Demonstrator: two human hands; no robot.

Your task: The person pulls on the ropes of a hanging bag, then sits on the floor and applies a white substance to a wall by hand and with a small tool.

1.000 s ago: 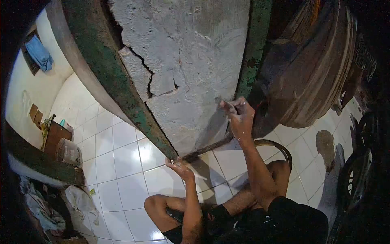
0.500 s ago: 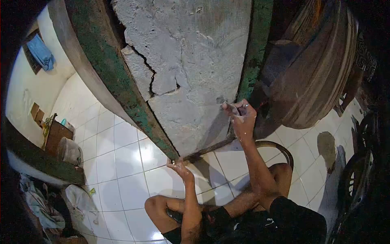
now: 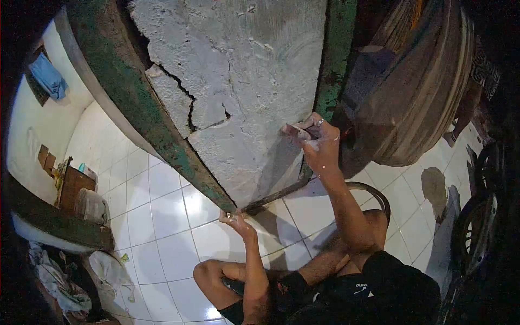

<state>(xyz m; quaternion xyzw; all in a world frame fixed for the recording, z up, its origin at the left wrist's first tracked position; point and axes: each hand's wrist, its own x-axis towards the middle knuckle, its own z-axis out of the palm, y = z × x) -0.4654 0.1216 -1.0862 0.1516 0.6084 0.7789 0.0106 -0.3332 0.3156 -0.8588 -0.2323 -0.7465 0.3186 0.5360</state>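
A large door-like panel (image 3: 254, 81), plastered grey-white and cracked, stands in front of me, edged by worn green wooden strips (image 3: 157, 122). My right hand (image 3: 320, 142), smeared with whitish powder and wearing a ring, is closed on a small flat greyish piece (image 3: 295, 131). It presses close to the plaster by the right-hand strip; I cannot tell what the piece is. My left hand (image 3: 239, 222) is wrapped round the panel's bottom left corner, also with white smears. A dark jagged crack (image 3: 189, 108) runs through the plaster at upper left.
White floor tiles (image 3: 162, 238) lie below and around my crossed legs. A brown draped cloth (image 3: 417, 108) hangs on the right, with dark wheels (image 3: 468, 227) nearby. At left are a bucket (image 3: 92, 206), a bundle of clothes (image 3: 57, 276) and a blue cloth (image 3: 49, 75).
My right hand has moved a little up and to the left along the plaster with the flat piece. My left hand keeps its hold on the corner. The view has shifted slightly.
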